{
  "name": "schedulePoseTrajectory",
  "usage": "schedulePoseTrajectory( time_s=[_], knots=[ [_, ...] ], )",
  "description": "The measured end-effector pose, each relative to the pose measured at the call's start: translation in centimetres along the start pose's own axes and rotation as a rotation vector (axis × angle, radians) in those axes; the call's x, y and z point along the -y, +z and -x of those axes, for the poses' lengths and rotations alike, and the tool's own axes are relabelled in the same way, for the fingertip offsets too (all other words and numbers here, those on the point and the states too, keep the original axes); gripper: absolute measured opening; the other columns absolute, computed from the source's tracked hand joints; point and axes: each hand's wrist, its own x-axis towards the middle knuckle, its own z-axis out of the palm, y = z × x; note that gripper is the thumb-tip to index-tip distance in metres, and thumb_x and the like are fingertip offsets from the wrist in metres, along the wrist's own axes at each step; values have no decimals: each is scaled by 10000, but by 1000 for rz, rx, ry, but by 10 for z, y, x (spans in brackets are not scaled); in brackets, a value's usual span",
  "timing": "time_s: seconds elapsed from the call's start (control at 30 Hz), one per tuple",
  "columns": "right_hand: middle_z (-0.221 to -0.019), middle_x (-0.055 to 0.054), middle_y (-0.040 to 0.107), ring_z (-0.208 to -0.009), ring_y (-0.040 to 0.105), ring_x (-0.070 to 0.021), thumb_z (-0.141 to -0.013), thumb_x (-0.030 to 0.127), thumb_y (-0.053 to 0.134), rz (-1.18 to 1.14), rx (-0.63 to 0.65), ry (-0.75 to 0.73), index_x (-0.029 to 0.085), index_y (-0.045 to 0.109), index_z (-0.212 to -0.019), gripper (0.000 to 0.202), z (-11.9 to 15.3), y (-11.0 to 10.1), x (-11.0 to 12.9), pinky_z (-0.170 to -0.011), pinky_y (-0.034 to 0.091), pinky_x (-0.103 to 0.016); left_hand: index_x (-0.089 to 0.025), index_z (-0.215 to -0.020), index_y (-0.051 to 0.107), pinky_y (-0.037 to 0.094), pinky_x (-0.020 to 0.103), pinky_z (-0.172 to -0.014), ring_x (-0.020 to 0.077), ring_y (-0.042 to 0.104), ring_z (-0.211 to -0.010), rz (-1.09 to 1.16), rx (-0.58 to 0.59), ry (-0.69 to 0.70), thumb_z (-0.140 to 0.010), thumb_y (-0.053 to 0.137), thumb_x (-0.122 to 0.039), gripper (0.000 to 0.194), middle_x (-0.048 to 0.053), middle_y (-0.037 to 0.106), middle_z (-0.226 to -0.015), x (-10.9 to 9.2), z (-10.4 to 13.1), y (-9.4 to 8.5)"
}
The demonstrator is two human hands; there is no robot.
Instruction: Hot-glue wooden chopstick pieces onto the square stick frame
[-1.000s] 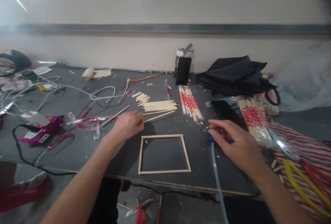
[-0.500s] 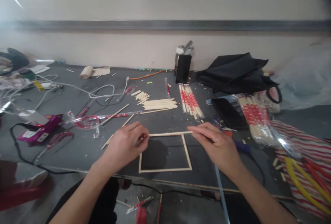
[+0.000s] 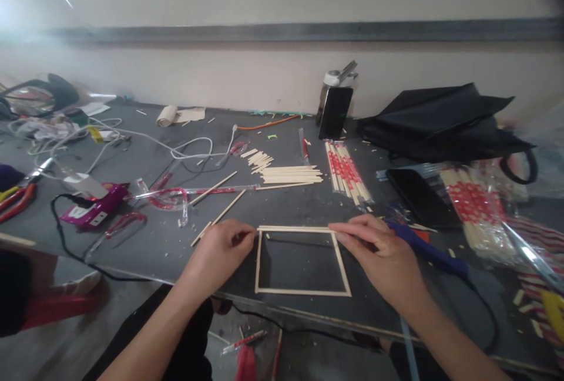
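A rectangular frame of pale wooden chopsticks (image 3: 304, 293) lies flat near the table's front edge. Along its far side runs another wooden chopstick (image 3: 293, 228), close against the frame's own far stick. My left hand (image 3: 222, 258) pinches at the left end of this chopstick, thumb and forefinger closed by the frame's far left corner. At the opposite end, my right hand (image 3: 381, 255) grips the tip between thumb and fingers, over the far right corner. The fingertips partly hide both ends.
Loose chopsticks (image 3: 291, 175) and short cut pieces (image 3: 259, 161) lie beyond the frame. Wrapped chopsticks (image 3: 346, 171), a phone (image 3: 420, 198) and a blue-handled tool (image 3: 429, 249) are to the right. A purple device (image 3: 97, 208) and white cables (image 3: 176, 152) lie left.
The held chopstick has been lowered and lined up along the frame's far side. Both hands keep hold of its ends. The view has shifted left, so everything appears further right.
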Motion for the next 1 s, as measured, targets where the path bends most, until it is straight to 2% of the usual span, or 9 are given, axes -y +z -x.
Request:
schedulePoseTrajectory(
  time_s=[0.2,0.43,0.53,1.0],
  knots=[
    [-831,-19,642,-804,619,-194,-895,325,557,38,14,-44,304,748,-943,198,-2,0,6,-728,498,-317,-228,-850,731,471,258,-688,166,654,-776,59,17,-18,-855,495,-301,248,3,735,-844,-4,1,-2],
    [-836,-37,667,-821,615,-216,-918,289,518,141,-9,-94,283,724,-968,211,7,4,6,-764,490,-363,-194,-741,695,420,250,-641,155,613,-717,-134,17,89,-870,462,-197,266,28,674,-737,-8,1,2],
    [-847,-37,689,-828,630,-223,-918,294,522,150,-8,-75,263,700,-929,181,9,6,5,-774,488,-368,-195,-758,701,409,245,-635,147,603,-704,-179,16,98,-875,459,-169,270,28,654,-731,-10,1,4],
    [-880,-43,708,-847,622,-223,-937,266,501,190,-7,-105,221,653,-963,161,11,5,3,-802,462,-370,-220,-815,711,398,231,-610,143,599,-675,-275,4,86,-898,443,-210,280,24,622,-735,-17,1,7]
  ],
)
